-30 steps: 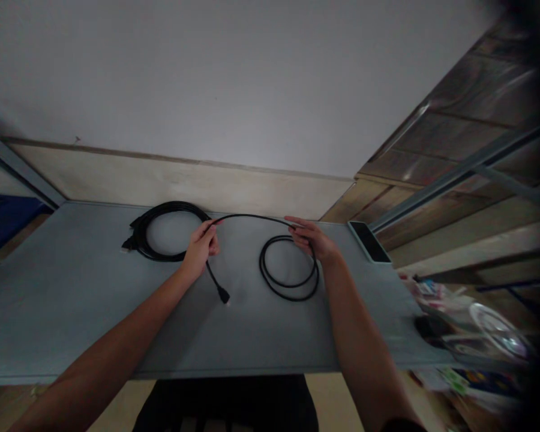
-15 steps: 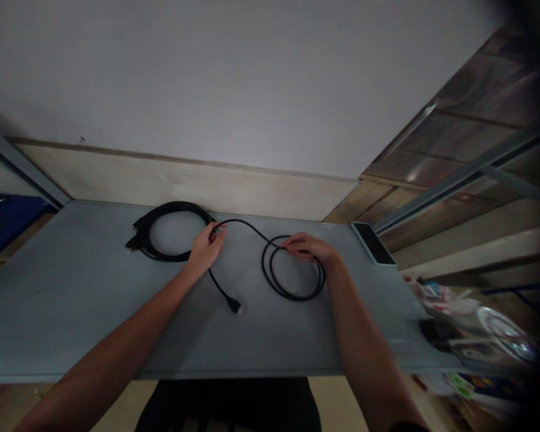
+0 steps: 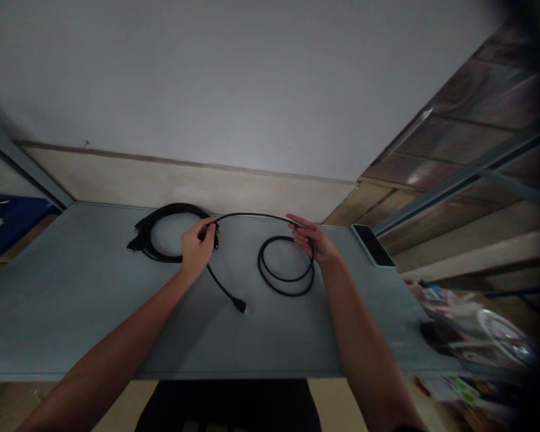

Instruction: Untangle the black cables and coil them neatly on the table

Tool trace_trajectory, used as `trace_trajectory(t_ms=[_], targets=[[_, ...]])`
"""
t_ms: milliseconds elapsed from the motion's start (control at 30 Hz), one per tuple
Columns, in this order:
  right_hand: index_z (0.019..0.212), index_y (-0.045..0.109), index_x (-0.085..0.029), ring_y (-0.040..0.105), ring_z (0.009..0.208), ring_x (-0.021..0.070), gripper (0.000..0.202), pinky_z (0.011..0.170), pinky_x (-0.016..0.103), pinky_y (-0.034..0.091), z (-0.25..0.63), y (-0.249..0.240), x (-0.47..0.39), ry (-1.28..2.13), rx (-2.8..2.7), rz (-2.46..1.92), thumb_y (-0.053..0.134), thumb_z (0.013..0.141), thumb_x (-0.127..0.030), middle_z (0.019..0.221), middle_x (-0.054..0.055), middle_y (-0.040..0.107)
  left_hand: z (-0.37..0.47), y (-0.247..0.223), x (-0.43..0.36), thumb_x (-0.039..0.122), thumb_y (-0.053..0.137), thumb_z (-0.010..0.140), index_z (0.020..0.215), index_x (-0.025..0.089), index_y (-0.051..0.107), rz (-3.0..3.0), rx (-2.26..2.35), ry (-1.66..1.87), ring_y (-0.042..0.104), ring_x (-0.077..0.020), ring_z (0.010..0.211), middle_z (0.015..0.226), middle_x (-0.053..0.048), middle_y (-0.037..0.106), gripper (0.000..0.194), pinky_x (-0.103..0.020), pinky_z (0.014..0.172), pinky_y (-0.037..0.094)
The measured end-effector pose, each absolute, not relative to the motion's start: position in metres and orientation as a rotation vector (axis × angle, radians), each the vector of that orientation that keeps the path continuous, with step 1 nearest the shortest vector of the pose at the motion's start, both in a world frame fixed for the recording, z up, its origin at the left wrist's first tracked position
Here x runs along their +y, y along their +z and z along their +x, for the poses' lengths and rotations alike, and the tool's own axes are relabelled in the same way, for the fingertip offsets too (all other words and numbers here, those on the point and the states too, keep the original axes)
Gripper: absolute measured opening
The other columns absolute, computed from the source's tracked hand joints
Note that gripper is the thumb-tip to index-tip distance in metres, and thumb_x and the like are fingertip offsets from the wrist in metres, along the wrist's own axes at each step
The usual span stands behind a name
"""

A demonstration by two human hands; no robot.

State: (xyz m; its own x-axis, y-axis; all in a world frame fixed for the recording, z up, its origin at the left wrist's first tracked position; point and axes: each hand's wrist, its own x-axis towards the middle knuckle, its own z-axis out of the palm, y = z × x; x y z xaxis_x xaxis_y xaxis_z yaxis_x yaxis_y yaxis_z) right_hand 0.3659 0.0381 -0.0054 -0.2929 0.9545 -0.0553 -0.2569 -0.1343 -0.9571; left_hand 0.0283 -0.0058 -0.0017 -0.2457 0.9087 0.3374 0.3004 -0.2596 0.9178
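Observation:
A black cable arches between my two hands above the grey table. My left hand pinches it near one end, and its black plug hangs below, to the right of that hand. My right hand holds the other side of the arch, with its index finger stretched out along the cable. Loose loops of the same cable lie below and left of my right hand. Behind my left hand rests a thicker coil of black cable, its connectors at the left side.
On the grey table, a phone-like dark slab with a pale edge lies at the back right. A blurred clear container stands by the right edge. A white wall panel rises behind, with metal posts at both sides.
My left hand has shifted slightly left. My right hand has moved up and its fingers have opened out somewhat. The cable between them is straighter, and the loops have moved slightly left.

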Motion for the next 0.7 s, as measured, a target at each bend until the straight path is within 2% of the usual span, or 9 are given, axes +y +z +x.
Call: trace_trajectory(t_ms=[133,233,333,567,633,700], targets=[[0.113,0.070,-0.016,0.032,0.046,0.0036,0.040,0.037,0.020,0.023,0.360,-0.014,0.041,1.546,-1.200,-1.078,0.075,0.074,-0.026,0.079,0.001,0.063,0.024,-0.006,-0.001,0.033,0.056,0.091,0.104,0.019,0.068,1.370,1.549,1.588,0.044,-0.0120,0.056,0.060,0.003,0.046,0.023,-0.023,0.052,0.035],[0.103,0.071,-0.015,0.031,0.041,0.0031,0.033,0.034,0.021,0.017,0.356,-0.022,0.046,1.452,-1.218,-1.233,0.075,0.072,-0.026,0.066,-0.003,0.057,0.027,-0.016,0.001,0.032,0.057,0.089,0.102,0.019,0.064,1.350,1.470,1.436,0.045,-0.0105,0.047,0.055,0.005,0.049,0.020,-0.021,0.046,0.033],[0.100,0.072,-0.015,0.028,0.037,0.0025,0.031,0.031,0.020,0.015,0.358,-0.026,0.047,1.547,-1.219,-1.275,0.074,0.071,-0.026,0.062,-0.004,0.055,0.032,-0.023,0.000,0.036,0.058,0.088,0.108,0.019,0.061,1.368,1.414,1.272,0.046,-0.0109,0.040,0.052,0.006,0.053,0.027,-0.021,0.043,0.033],[0.101,0.075,-0.012,0.025,0.035,0.0011,0.033,0.032,0.019,0.013,0.361,-0.024,0.039,2.039,-1.509,-1.214,0.078,0.071,-0.027,0.062,-0.001,0.062,0.035,-0.024,-0.002,0.035,0.066,0.084,0.099,0.019,0.074,1.642,1.454,1.291,0.053,-0.0150,0.058,0.063,0.000,0.060,0.024,-0.026,0.057,0.038],[0.104,0.075,-0.012,0.027,0.038,0.0014,0.034,0.034,0.019,0.015,0.358,-0.021,0.037,2.029,-1.499,-1.187,0.078,0.073,-0.027,0.063,-0.001,0.061,0.031,-0.023,0.001,0.036,0.064,0.086,0.101,0.020,0.074,1.635,1.440,1.302,0.055,-0.0163,0.062,0.066,-0.001,0.062,0.024,-0.026,0.059,0.040],[0.117,0.071,-0.016,0.032,0.043,0.0029,0.044,0.036,0.018,0.020,0.358,-0.016,0.036,1.911,-1.394,-1.117,0.077,0.075,-0.025,0.067,-0.002,0.059,0.027,-0.021,0.004,0.039,0.061,0.088,0.100,0.020,0.073,1.496,1.396,1.306,0.057,-0.0170,0.067,0.071,-0.003,0.064,0.025,-0.026,0.058,0.040]])
